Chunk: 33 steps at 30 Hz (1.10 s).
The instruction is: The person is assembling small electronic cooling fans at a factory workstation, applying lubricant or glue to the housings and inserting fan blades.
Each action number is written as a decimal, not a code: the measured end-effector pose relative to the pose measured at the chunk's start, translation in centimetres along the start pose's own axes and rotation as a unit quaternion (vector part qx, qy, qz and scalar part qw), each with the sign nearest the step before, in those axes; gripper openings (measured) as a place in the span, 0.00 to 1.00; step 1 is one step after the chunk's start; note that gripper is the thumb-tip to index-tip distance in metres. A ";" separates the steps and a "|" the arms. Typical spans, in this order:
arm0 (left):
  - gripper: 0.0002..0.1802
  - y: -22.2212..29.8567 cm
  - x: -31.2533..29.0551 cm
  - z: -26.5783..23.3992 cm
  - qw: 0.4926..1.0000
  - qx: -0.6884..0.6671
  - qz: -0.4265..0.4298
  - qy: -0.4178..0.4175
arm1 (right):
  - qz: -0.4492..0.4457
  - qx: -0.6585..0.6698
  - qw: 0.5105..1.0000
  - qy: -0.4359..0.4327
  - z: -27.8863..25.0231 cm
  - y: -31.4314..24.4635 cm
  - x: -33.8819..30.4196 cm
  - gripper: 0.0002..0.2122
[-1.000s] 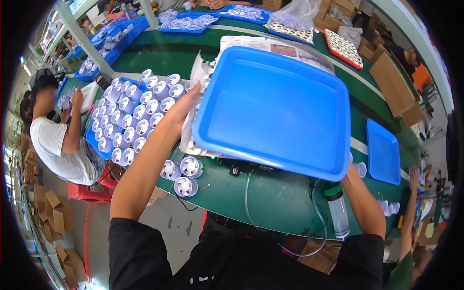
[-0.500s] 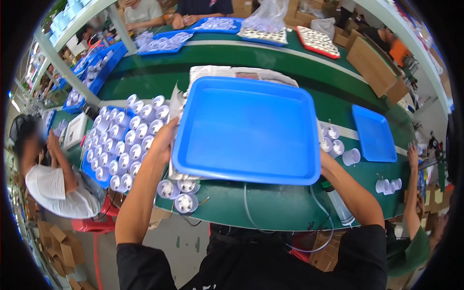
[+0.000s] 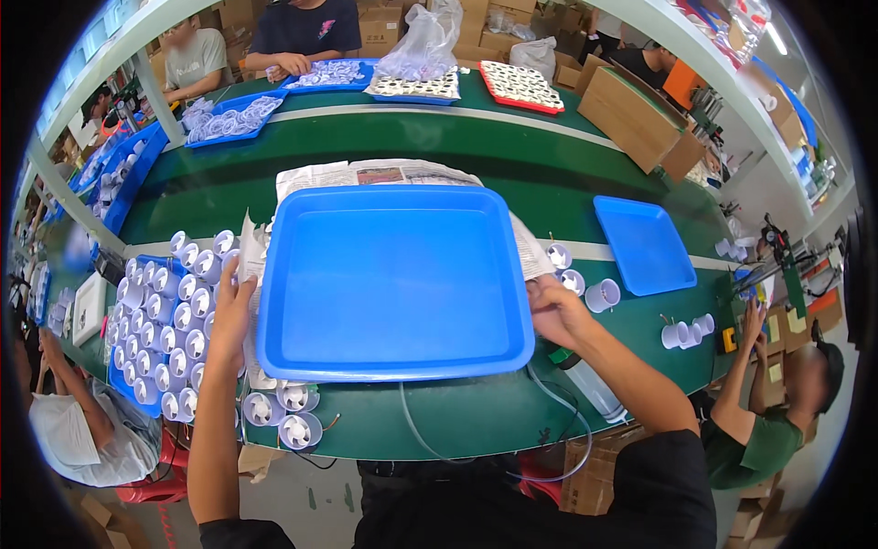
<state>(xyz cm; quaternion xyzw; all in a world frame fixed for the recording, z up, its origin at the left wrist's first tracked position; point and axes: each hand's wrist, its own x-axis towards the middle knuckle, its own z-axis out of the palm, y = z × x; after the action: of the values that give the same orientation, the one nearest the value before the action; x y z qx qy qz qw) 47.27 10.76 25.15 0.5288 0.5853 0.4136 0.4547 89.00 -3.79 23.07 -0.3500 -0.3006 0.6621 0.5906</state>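
Observation:
An empty blue tray (image 3: 393, 284) lies in front of me over a spread newspaper (image 3: 325, 174), whose edges show behind it and at its sides. At the tray's left side, my left hand (image 3: 230, 316) has its fingers bent at the paper's edge, a small gap from the tray's rim. My right hand (image 3: 560, 309) pinches the paper close to the right rim. What lies beneath the paper is mostly hidden. Left of my left hand stand many translucent cups with white fan-like parts (image 3: 169, 320), partly on another blue tray. More such cups (image 3: 294, 416) are near the front edge.
On the right are a second blue tray (image 3: 645, 245), several cups (image 3: 602, 295) and a clear cylinder with a hose (image 3: 594, 389). Filled trays (image 3: 521, 87) line the far side of the green table (image 3: 366, 137). Co-workers sit left, right (image 3: 759, 439) and opposite.
My view has turned right, so the scene shifts left. My hands have moved from the tray's rim to the newspaper at its sides. The co-worker on the right now shows more fully.

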 end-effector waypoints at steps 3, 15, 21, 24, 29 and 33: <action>0.20 -0.5 -0.2 -1.7 0.928 0.260 0.255 0.082 | 0.024 -0.016 1.000 0.011 0.3 -0.8 0.1 0.28; 0.16 0.7 2.1 -0.7 0.958 0.227 0.134 -0.111 | -0.044 -0.108 0.985 0.129 0.8 -1.1 1.6 0.16; 0.06 3.9 1.0 -0.4 0.988 -0.051 0.024 -0.142 | -0.116 -0.124 0.980 0.104 -0.4 -2.9 2.3 0.18; 0.06 4.4 0.9 -1.1 0.987 -0.078 0.025 -0.136 | -0.190 -0.100 0.971 0.104 -0.9 -5.8 3.3 0.19; 0.07 3.1 1.7 -2.1 0.979 -0.143 -0.004 -0.148 | -0.340 -0.050 0.934 0.098 -1.0 -13.3 5.1 0.21; 0.07 3.1 1.6 -1.9 0.978 -0.154 -0.013 -0.139 | -0.413 -0.012 0.906 0.096 3.3 -18.0 6.2 0.20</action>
<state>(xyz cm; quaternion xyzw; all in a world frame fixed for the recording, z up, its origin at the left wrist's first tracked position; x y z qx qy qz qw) 46.16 12.63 28.47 0.4970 0.4523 0.4159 0.6128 96.23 4.60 38.89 -0.2636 -0.3684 0.3188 0.8325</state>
